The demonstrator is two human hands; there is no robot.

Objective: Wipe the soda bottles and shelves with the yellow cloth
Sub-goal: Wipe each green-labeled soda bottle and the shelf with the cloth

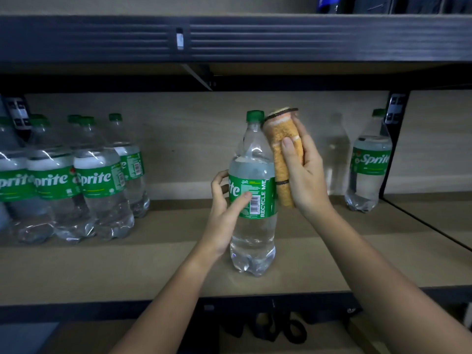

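A clear Sprite bottle [251, 195] with a green cap and green label stands upright near the front of the wooden shelf [158, 267]. My left hand [224, 213] grips its label from the left, thumb across the barcode side. My right hand [304, 172] holds the folded yellow cloth [282, 159] against the bottle's right shoulder and neck, thumb laid over the cloth. The cloth reaches from just beside the cap down to the label.
Several Sprite bottles [76, 180] crowd the left of the shelf. One more Sprite bottle [367, 164] stands at the right by a dark upright post [394, 123]. A dark shelf beam [229, 37] runs overhead. Another shelf lies below the front rail [178, 307].
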